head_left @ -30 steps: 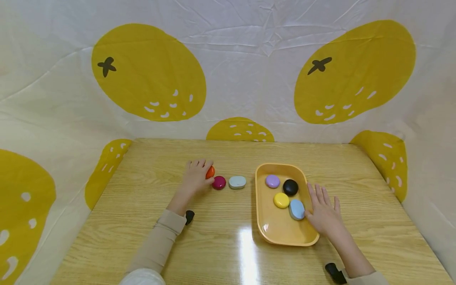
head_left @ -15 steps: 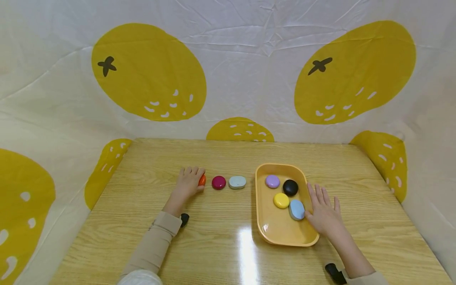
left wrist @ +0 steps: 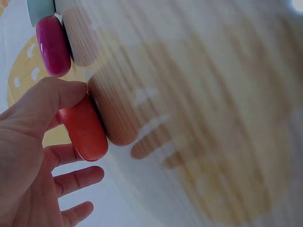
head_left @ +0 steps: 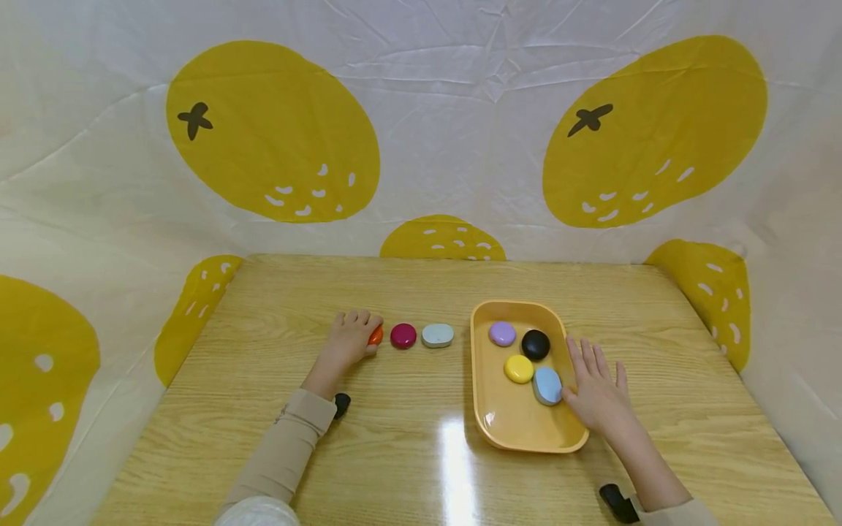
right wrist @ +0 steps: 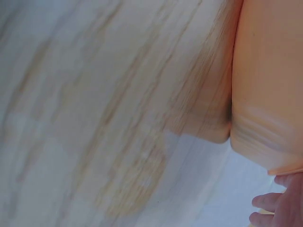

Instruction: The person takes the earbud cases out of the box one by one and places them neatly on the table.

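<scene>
My left hand (head_left: pixel 344 343) pinches a glossy orange rounded piece (left wrist: pixel 87 130) between thumb and fingers, low at the table. The other fingers of that hand stretch out beyond it in the left wrist view. Just right of it in the head view lie a magenta round piece (head_left: pixel 403 336) and a pale green oval piece (head_left: pixel 437 336), in a row. My right hand (head_left: pixel 600 394) rests at the right rim of an orange-yellow tray (head_left: pixel 475 387), fingers straight, thumb tip at the rim.
Inside the tray lie a purple piece (head_left: pixel 503 334), a black one (head_left: pixel 536 345), a yellow one (head_left: pixel 519 369) and a light blue one (head_left: pixel 547 386). A white cloth (head_left: pixel 454 146) with yellow fruit prints surrounds the wooden table (head_left: pixel 395 453).
My left hand has drawn the orange piece left, away from the magenta one, then shifted very slightly back right. The right hand and tray have stayed in place.
</scene>
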A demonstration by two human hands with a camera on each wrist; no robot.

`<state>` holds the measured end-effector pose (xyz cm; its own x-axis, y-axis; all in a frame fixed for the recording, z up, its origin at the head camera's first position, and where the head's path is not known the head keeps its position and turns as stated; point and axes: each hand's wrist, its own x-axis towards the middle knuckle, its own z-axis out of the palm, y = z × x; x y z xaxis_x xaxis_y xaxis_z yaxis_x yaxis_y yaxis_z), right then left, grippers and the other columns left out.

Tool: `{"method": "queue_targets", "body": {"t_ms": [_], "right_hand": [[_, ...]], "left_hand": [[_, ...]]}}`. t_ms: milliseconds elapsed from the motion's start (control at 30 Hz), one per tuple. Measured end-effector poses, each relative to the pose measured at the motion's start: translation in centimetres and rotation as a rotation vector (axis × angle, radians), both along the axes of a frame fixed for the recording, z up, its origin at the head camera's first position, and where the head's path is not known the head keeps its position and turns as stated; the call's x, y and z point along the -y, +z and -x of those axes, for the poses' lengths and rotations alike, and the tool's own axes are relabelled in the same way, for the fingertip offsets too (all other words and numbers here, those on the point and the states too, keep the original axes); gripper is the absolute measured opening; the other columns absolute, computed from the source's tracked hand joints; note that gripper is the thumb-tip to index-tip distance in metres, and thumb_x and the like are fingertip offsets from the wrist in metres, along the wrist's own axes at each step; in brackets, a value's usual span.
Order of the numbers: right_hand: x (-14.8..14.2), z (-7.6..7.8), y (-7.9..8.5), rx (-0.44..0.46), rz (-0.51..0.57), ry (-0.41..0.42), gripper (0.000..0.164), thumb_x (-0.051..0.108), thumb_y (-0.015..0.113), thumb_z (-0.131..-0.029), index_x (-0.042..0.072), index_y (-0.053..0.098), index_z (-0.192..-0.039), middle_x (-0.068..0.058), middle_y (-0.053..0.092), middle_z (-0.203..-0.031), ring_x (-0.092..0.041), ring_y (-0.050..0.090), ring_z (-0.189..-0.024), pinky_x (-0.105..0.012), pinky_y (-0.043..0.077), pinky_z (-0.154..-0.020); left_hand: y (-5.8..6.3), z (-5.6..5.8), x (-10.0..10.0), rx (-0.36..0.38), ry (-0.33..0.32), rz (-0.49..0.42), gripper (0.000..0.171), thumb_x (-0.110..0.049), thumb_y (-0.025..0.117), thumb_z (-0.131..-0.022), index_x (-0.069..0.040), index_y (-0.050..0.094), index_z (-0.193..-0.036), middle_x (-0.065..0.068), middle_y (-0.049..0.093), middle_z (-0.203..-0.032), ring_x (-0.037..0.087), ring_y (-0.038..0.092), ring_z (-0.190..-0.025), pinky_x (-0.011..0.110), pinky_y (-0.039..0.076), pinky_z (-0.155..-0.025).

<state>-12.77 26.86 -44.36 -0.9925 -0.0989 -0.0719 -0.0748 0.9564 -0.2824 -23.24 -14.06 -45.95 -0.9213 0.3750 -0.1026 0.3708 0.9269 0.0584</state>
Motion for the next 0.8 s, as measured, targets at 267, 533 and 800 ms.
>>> {"method": "queue_targets", "body": {"t_ms": [267, 533, 800], "right_hand": [[0.0, 0.1, -0.1, 0.013, -0.007, 0.004, 0.08, 0.023, 0.051, -0.087, 0.012, -0.001, -0.148, -0.027, 0.007, -0.148, -0.044, 0.003, -0.135, -0.065, -0.006, -0.1], [-0.1, 0.1, -0.2, 0.008, -0.009, 0.003, 0.081, 0.023, 0.052, -0.087, 0.013, 0.0, -0.148, -0.027, 0.008, -0.148, -0.044, 0.005, -0.135, -0.065, -0.004, -0.099], [-0.1, 0.2, -0.2, 0.006, -0.006, 0.006, 0.081, 0.022, 0.051, -0.087, 0.012, -0.002, -0.148, -0.027, 0.006, -0.148, -0.044, 0.003, -0.135, -0.065, -0.006, -0.099]], "left_hand": [[0.1, -0.2, -0.3, 0.014, 0.026, 0.008, 0.054, -0.032, 0.063, -0.085, -0.015, 0.043, -0.132, 0.014, 0.044, -0.124, 0.035, 0.038, -0.118, 0.055, 0.022, -0.102], [1.3, -0.6, -1.7, -0.038, 0.021, -0.035, 0.052, -0.035, 0.056, -0.088, -0.016, 0.043, -0.134, 0.011, 0.045, -0.128, 0.032, 0.038, -0.12, 0.054, 0.018, -0.105], [3.3, -1.2, -5.4, -0.096, -0.098, -0.14, 0.048, -0.035, 0.049, -0.091, -0.018, 0.041, -0.135, 0.006, 0.042, -0.133, 0.027, 0.038, -0.122, 0.05, 0.017, -0.107]]}}
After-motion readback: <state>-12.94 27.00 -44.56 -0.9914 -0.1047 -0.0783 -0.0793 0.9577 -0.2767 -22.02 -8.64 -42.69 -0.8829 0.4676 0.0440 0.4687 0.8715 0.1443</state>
